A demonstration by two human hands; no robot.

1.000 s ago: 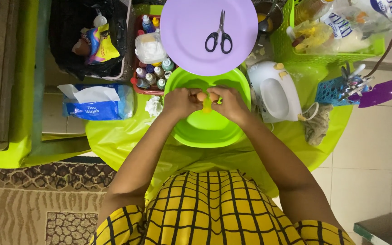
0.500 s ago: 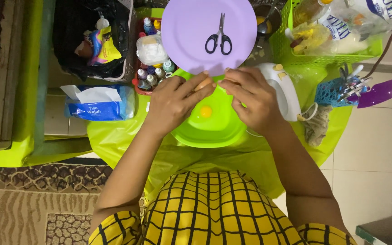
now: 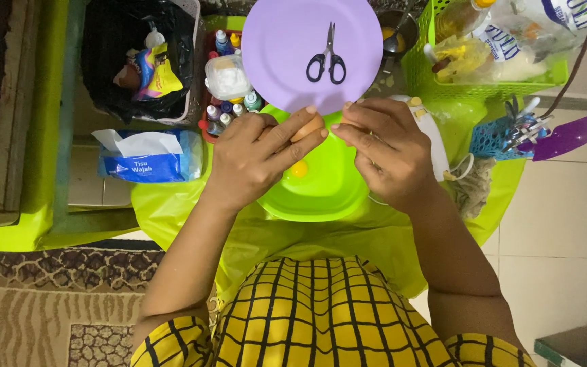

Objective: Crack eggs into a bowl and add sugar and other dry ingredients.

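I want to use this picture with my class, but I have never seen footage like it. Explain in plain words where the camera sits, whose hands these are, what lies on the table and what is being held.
There is no machine here. The single view comes from a camera worn on a person's head, looking straight down at their own two bare hands and yellow checked lap.

The left hand holds a brown eggshell half over a bright green bowl. A yellow yolk lies in the bowl. The right hand is beside it at the bowl's rim; it may hold the other shell half, but the fingers hide it.

The table has a green cover. Beyond the bowl lies a purple plate with black scissors on it. To one side are small bottles, a blue tissue pack and a black bag. To the other side are a green basket and a purple spatula.
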